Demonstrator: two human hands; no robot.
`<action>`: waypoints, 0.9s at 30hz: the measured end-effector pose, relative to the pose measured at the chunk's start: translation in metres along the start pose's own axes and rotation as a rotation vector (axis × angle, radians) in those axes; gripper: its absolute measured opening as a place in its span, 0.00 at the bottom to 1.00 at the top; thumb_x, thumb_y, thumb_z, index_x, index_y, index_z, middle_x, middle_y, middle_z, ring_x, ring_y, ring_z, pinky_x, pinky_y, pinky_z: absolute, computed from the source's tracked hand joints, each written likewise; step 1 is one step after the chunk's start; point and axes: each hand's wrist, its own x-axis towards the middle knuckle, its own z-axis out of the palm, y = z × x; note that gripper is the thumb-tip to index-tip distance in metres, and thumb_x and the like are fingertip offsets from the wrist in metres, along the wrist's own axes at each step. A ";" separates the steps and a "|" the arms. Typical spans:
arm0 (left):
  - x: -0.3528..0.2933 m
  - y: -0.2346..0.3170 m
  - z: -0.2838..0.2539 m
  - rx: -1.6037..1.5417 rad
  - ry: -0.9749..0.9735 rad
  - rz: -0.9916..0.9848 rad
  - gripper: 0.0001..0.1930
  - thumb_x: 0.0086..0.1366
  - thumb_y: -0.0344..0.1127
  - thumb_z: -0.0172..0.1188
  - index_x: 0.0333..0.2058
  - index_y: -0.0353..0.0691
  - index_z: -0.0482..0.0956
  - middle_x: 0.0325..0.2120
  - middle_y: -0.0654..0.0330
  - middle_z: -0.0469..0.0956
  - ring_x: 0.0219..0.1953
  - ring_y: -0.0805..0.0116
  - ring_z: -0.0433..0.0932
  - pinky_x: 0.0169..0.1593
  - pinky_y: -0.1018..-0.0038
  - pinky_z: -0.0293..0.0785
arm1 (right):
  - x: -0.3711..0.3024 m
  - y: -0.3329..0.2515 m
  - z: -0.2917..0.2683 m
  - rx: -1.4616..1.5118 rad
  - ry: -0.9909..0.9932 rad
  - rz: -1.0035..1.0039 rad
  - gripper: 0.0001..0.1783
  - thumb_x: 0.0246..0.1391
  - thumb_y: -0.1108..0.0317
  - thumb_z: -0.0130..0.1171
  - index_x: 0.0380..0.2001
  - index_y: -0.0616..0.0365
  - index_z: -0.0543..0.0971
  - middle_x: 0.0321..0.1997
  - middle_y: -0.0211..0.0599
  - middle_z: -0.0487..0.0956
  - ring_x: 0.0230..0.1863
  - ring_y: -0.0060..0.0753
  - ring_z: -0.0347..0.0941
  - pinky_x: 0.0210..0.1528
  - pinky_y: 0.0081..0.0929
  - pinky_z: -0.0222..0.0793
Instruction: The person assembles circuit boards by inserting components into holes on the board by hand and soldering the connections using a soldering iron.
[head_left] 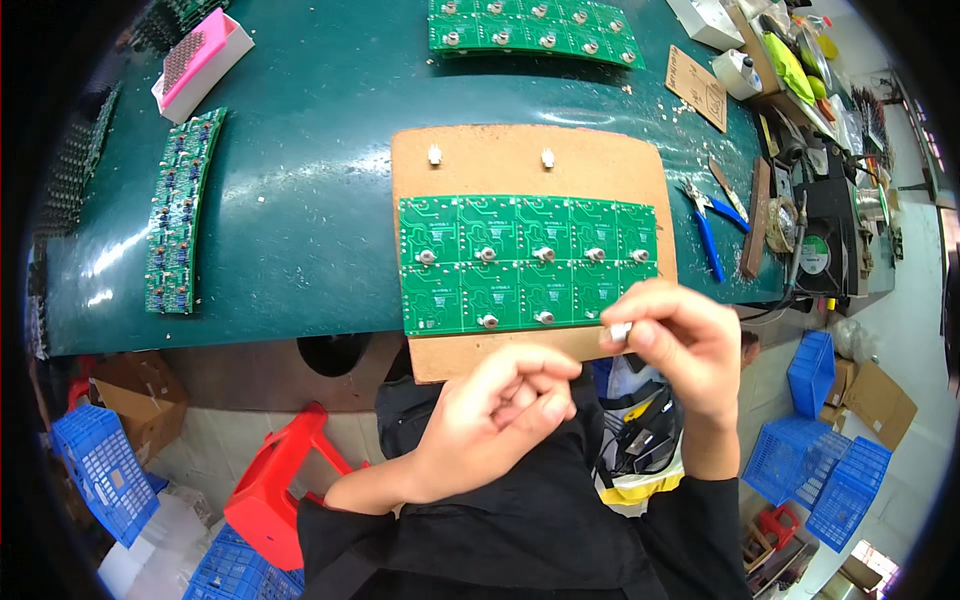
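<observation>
A green circuit board panel lies on a brown fibreboard sheet at the table's near edge. Small round silver-and-white components stand on most of its sections. Over its near right corner, my right hand pinches another small silver-and-white component between thumb and fingers. My left hand is held just off the sheet's near edge, its fingers curled; whatever is inside them, if anything, is hidden. Two loose components, a left one and a right one, rest on the sheet beyond the panel.
A second green panel with similar components lies at the far side. On the left are a populated board strip and a pink-and-white box. Blue-handled cutters lie on the right. A red stool stands below the table.
</observation>
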 end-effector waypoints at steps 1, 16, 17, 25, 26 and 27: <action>0.006 -0.002 0.004 -0.004 -0.006 -0.007 0.15 0.67 0.25 0.59 0.51 0.33 0.72 0.34 0.64 0.78 0.26 0.87 0.67 0.31 0.86 0.65 | -0.007 0.003 0.004 0.069 -0.002 -0.014 0.10 0.61 0.76 0.57 0.43 0.69 0.80 0.37 0.40 0.81 0.41 0.29 0.80 0.43 0.23 0.76; 0.014 -0.017 0.012 -0.237 -0.105 -0.146 0.10 0.74 0.33 0.51 0.44 0.31 0.75 0.31 0.62 0.78 0.35 0.79 0.77 0.43 0.80 0.73 | -0.035 0.024 0.016 -0.386 0.146 -0.292 0.16 0.45 0.78 0.69 0.41 0.62 0.83 0.35 0.38 0.81 0.36 0.33 0.78 0.36 0.26 0.73; 0.014 -0.018 0.013 -0.238 -0.108 -0.148 0.10 0.74 0.33 0.51 0.44 0.31 0.75 0.31 0.62 0.78 0.35 0.79 0.77 0.43 0.80 0.73 | -0.036 0.024 0.017 -0.387 0.149 -0.290 0.16 0.45 0.78 0.69 0.41 0.62 0.83 0.35 0.38 0.81 0.36 0.33 0.78 0.36 0.26 0.73; 0.014 -0.024 0.013 -0.128 -0.104 -0.154 0.10 0.74 0.34 0.51 0.41 0.33 0.77 0.27 0.64 0.78 0.32 0.82 0.75 0.37 0.83 0.70 | -0.038 0.021 0.016 -0.445 0.141 -0.250 0.16 0.45 0.80 0.69 0.40 0.62 0.83 0.36 0.39 0.81 0.36 0.34 0.79 0.37 0.27 0.74; 0.014 -0.025 0.013 -0.128 -0.106 -0.153 0.10 0.74 0.34 0.51 0.41 0.33 0.77 0.27 0.64 0.78 0.32 0.82 0.75 0.37 0.83 0.70 | -0.038 0.020 0.016 -0.446 0.142 -0.251 0.16 0.45 0.80 0.69 0.40 0.62 0.83 0.36 0.39 0.81 0.36 0.34 0.79 0.37 0.27 0.74; 0.014 -0.025 0.014 -0.087 -0.099 -0.141 0.10 0.74 0.35 0.51 0.41 0.34 0.77 0.26 0.64 0.78 0.31 0.83 0.75 0.35 0.84 0.69 | -0.038 0.020 0.015 -0.453 0.131 -0.249 0.15 0.45 0.79 0.69 0.40 0.62 0.83 0.35 0.38 0.81 0.37 0.34 0.79 0.37 0.27 0.74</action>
